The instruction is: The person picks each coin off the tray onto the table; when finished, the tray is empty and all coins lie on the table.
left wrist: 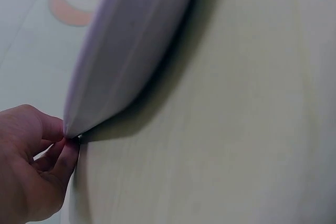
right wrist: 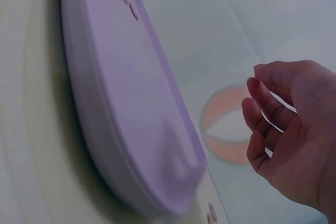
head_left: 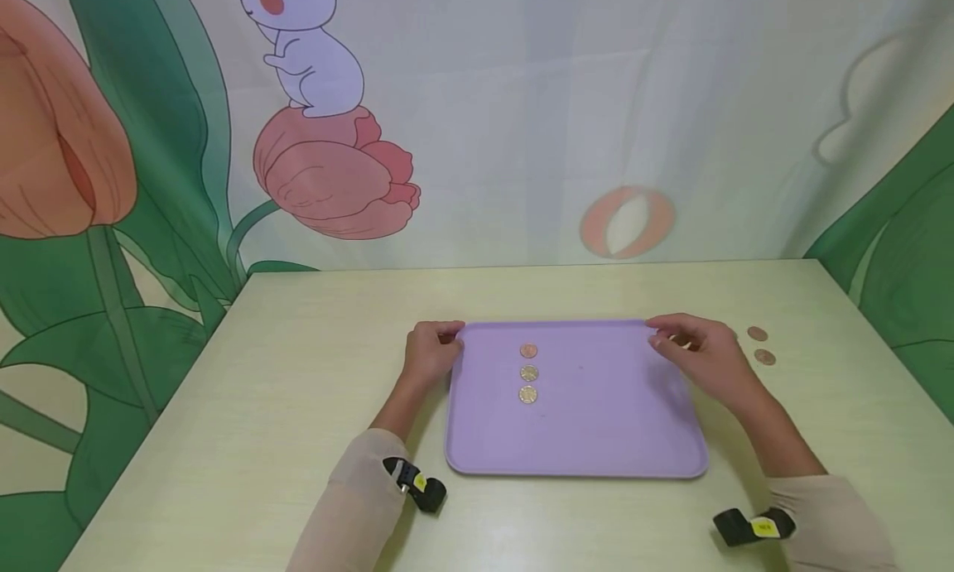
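A lilac tray (head_left: 596,423) lies on the table, with three coins in a column on its left half: a copper one (head_left: 528,351), a brassy one (head_left: 529,373) and another brassy one (head_left: 527,395). My left hand (head_left: 434,353) pinches the tray's far left corner between thumb and fingers; the left wrist view shows this grip from below the rim. By the far right corner is my right hand (head_left: 701,348), its fingers loosely bent. In the right wrist view this hand (right wrist: 294,129) appears apart from the tray and holds nothing visible.
Two copper coins (head_left: 757,334) (head_left: 764,357) lie on the table (head_left: 298,406) to the right of my right hand. A printed curtain (head_left: 522,141) hangs behind the table's far edge. Both sleeves carry a small black wrist camera (head_left: 428,495).
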Motion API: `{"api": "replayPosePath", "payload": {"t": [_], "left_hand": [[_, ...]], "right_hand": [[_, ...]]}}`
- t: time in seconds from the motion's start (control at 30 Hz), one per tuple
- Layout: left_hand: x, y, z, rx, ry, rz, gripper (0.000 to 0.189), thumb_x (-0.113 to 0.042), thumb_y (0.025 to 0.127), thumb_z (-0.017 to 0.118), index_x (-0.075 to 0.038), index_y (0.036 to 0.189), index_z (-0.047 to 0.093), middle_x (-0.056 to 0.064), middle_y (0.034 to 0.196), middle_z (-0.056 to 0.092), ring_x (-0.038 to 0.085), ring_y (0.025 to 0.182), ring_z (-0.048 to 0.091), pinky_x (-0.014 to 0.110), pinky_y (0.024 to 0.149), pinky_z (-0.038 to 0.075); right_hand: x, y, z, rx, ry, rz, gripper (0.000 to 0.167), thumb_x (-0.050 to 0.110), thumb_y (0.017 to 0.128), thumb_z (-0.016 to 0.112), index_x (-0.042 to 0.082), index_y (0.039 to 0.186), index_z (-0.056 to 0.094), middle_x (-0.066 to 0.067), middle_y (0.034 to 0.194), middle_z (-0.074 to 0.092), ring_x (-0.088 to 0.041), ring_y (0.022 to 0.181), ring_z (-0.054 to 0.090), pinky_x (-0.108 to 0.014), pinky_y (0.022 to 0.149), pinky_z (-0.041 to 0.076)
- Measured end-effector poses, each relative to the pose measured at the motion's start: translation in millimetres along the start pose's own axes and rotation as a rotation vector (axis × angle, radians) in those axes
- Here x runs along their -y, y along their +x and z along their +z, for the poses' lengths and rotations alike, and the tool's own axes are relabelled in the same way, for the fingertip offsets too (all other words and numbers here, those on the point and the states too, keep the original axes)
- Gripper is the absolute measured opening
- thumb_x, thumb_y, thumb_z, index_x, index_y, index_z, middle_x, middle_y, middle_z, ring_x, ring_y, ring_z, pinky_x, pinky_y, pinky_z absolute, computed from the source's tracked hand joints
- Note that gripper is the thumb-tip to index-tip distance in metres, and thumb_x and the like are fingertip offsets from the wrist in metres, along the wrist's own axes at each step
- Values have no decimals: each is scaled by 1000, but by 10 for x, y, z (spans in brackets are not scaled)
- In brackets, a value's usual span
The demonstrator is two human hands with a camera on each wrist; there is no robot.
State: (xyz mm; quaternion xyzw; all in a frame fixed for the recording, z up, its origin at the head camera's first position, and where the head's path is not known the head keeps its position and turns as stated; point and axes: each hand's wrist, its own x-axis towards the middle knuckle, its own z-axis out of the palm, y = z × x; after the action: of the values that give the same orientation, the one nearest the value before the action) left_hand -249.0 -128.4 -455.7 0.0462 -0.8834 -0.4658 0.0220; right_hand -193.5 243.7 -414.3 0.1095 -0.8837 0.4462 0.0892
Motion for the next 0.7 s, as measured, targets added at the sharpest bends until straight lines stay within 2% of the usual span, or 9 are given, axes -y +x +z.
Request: {"api": "replayPosePath", "payload": {"t": [0.03,0.13,0.23,0.33,0.37,0.53,0.7], "left_hand": [[0,0,-1,1,-2,0,33,-2,89,63,-5,120,75,16,116,76,29,108,71,41,94,59],[3,1,-2,-2,-2,7,33,-2,89,63,-4,120,75,17,116,76,30,108,71,41,94,59],[3,1,-1,-8,2,16,33,-2,88,64,-4,119,75,17,115,77,30,107,72,41,94,59],[-1,-2,3,-9,5,17,33,-1,88,64,-4,119,75,18,115,77,30,106,72,41,93,59],[-5,-6,3,-9,6,16,33,-2,88,64,-4,119,75,18,115,77,30,106,72,41,93,59],[-11,-5,4,-5,9,7,34,-1,88,64,-4,120,75,17,115,77,30,107,72,41,94,59],[-10,-6,1,2,5,-3,34,-1,88,63,-4,121,75,18,115,76,30,108,72,41,94,59]], "right_hand": [[34,11,47,23,23,0,27,12,96,68,-1,120,71,29,83,62,4,74,58,-21,60,48],[126,33,190,91,100,22,29,10,95,68,-4,121,70,24,86,66,2,75,59,-20,63,50],[183,63,350,148,140,8,29,6,95,67,-8,120,69,3,93,75,5,76,60,-18,67,52],[229,89,513,199,148,-26,27,1,93,66,-10,117,69,-18,97,76,5,76,60,-18,69,53],[241,98,570,215,137,-32,27,1,92,66,-9,117,70,-21,98,75,4,76,60,-17,69,53],[319,131,824,299,92,-33,24,2,91,67,-4,114,73,-14,93,75,-3,77,60,-19,72,52],[341,169,1036,379,57,-87,23,0,88,68,-2,109,75,-12,91,74,-7,74,59,-18,70,51]]}}
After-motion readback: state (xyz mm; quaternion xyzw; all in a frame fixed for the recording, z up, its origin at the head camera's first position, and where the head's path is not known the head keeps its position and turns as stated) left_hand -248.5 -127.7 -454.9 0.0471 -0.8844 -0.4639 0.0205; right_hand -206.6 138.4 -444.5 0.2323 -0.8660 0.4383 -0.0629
